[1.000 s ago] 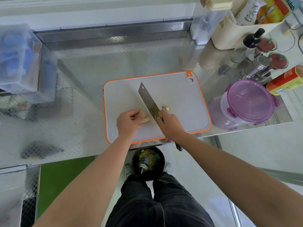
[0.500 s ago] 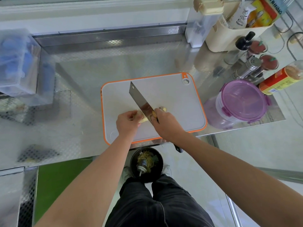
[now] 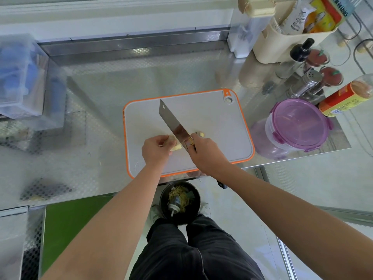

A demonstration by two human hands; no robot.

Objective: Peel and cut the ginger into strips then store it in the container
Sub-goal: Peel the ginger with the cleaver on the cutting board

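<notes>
Right hand (image 3: 205, 154): fingers are wrapped round the handle of the cleaver (image 3: 173, 122), high up against the heel of the blade. The blade is laid out from the hand toward 11 o'clock, edge downward.

Left hand (image 3: 155, 150): fingers are curled over the ginger (image 3: 176, 146) and pinch it down against the cutting board (image 3: 212, 118). A pale, peeled end is exposed on the hand's 3 o'clock side, right against the blade face. Whether the edge has entered the piece cannot be told.

The ginger is located near the board's centre, toward 7 o'clock. A small offcut (image 3: 200, 134) lies just beside the right hand at its 12 o'clock.

The container (image 3: 296, 126), purple lid on, is set at 3 o'clock off the board. A bin (image 3: 179, 203) is seen below the counter edge at 6 o'clock.

Risks, as judged:
- The holding fingertips are kept very close to the blade; a cut is likely if they are not tucked back.
- The piece is small and probably slick; it could be rolled or squeezed out under the edge, giving uneven strips.
- The board's near edge sits at the counter edge; strips could be pushed off into the bin.
</notes>
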